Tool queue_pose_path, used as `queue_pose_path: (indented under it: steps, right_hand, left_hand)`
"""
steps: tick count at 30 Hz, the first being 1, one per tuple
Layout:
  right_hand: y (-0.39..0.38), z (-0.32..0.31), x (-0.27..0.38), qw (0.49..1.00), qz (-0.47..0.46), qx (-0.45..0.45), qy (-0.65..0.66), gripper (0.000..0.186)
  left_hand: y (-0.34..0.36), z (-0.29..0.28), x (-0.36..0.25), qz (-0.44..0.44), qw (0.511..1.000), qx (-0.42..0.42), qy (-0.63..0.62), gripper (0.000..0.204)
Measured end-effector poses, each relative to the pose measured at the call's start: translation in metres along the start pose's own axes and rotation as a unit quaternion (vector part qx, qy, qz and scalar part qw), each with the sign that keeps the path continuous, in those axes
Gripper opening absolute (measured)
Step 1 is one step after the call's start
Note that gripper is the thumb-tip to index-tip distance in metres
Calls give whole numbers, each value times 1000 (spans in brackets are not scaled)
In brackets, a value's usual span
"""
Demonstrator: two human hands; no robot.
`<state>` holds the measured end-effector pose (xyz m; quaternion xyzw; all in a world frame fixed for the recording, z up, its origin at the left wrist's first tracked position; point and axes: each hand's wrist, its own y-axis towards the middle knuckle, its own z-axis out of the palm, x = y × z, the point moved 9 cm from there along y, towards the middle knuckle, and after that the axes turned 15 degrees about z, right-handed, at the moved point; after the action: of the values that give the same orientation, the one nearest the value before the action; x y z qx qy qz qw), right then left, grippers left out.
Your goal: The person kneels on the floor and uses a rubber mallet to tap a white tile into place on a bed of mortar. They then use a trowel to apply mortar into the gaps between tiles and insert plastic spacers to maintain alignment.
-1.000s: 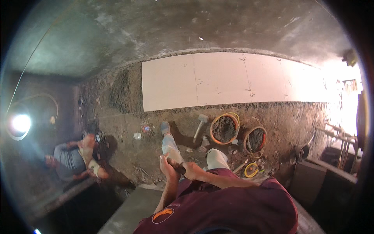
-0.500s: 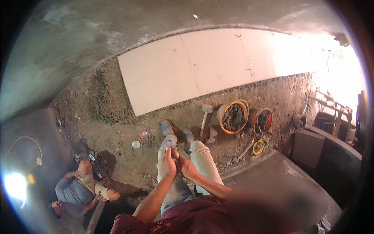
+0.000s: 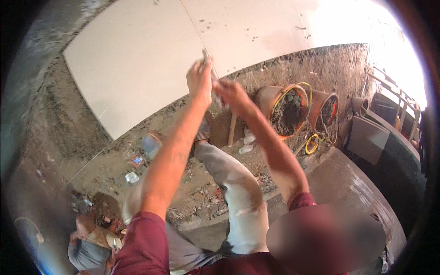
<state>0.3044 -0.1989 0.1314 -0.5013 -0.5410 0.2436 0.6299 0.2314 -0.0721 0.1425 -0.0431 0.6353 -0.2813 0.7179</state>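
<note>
Both my arms stretch forward over the edge of the large pale tiles [image 3: 137,59]. My left hand [image 3: 200,82] is closed round a thin grey stick-like piece [image 3: 205,53], whose upper end sticks out past the fingertips. My right hand [image 3: 233,96], somewhat blurred, is closed at the lower part of the same piece, beside the left. What kind of thing it is cannot be made out. Below the hands the wooden handle of a mallet [image 3: 233,130] lies on the dirt; its head is hidden behind my right hand and arm.
Two orange buckets of wet mortar [image 3: 288,112] [image 3: 328,112] stand right of my hands. A yellow ring [image 3: 312,144] lies near them. A string [image 3: 89,162] runs along the ground at left. Another person [image 3: 91,247] sits at lower left. Boards [image 3: 368,137] lean at right.
My hands have moved from over my knees, up and forward to the tile edge, and the thin grey piece now shows. One foot has shifted left; the view has tilted.
</note>
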Motion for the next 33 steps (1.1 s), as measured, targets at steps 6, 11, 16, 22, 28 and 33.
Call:
queue_pose_path:
  steps: [6,11,16,22,28,33]
  right_hand:
    - [144,-86,30,999,-9,-39,-19,47]
    - [151,-147,67,884,-203,-369,-202,73]
    - [64,-127,-58,855,-201,-454,-152,58]
    - [16,-32,-251,902,21,-424,-81,61]
    - [30,-21,-332,904,119,-398,-102,50]
    - [22,-25,-330,898,133,-420,-22,38]
  left_hand:
    - [136,46,79,24,985,141,93,29]
    - [211,76,92,101,977,150,109,30]
    - [235,38,72,242,938,74,237,27]
    - [128,-9,69,470,700,247,478,33]
    - [54,7,168,328,449,494,669,67]
    - [38,34,176,354,385,471,710,66]
